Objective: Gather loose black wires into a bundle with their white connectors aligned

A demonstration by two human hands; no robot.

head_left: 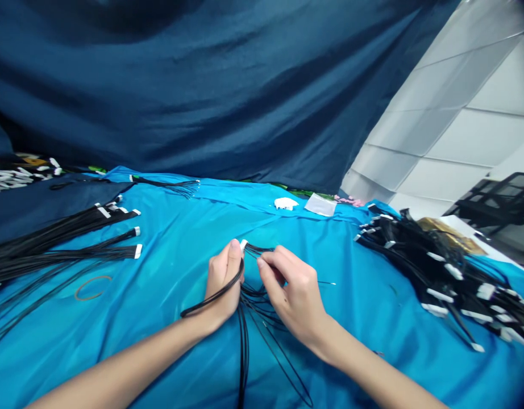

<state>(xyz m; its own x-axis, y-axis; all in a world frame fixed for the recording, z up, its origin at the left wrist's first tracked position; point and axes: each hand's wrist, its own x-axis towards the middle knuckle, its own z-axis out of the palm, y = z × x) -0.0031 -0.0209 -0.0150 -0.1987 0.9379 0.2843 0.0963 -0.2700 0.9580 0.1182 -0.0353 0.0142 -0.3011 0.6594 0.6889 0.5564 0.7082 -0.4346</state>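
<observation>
My left hand (pixel 225 279) is closed around a bundle of black wires, its thumb beside a small white connector (pixel 244 245) at the bundle's end. A loop of black wire (pixel 215 296) curves over the back of that wrist. Just to the right, my right hand (pixel 294 287) pinches thin black wires (pixel 258 249) that run out from the white connector. More of the wires (pixel 244 352) hang down between both hands and spread over the blue cloth. One wire with a pale tip (pixel 328 283) sticks out past my right hand.
Black wire bundles (pixel 95 253) with white connectors lie at left, near a rubber band (pixel 94 288). A large heap of wire harnesses (pixel 432 272) sits at right. Small white pieces (pixel 285 203) and a pale packet (pixel 320 205) lie at the back, before a dark blue curtain (pixel 228 91).
</observation>
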